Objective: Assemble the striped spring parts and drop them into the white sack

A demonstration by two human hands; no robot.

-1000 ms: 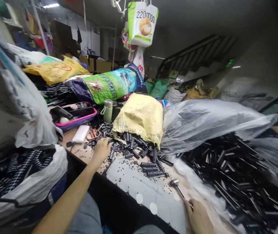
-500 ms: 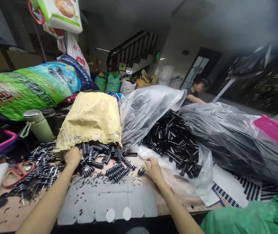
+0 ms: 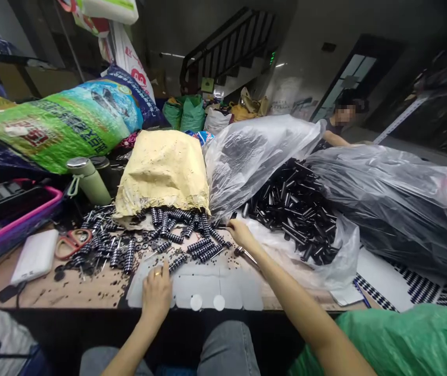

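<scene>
My left hand [image 3: 157, 290], a ring on one finger, is over the grey mat [image 3: 227, 287] with its fingers partly curled. At its fingertips is the end of a black-and-white banded cylinder [image 3: 178, 262]; the thumb side is partly hidden. My right hand [image 3: 242, 236] pinches a short black tube [image 3: 222, 226] beside the plastic bag, the fingers covering part of it. Under the right forearm lies a hammer-like tool [image 3: 240, 251] with a round dark head. More banded cylinders [image 3: 204, 248] lie side by side between the hands, one with a thin metal rod.
A yellow sack [image 3: 164, 167] spills banded cylinders onto the table. Black tubes [image 3: 297, 209] fill a clear plastic bag [image 3: 255, 156]. Orange-handled scissors [image 3: 73, 243], a white box [image 3: 35, 256] and a green flask [image 3: 90, 180] stand left. A co-worker [image 3: 337, 122] is behind the bags.
My left hand has moved back from the yellow sack's mouth to the mat, with a banded cylinder at its fingers. My right hand has left the hammer-like tool and closed on a black tube.
</scene>
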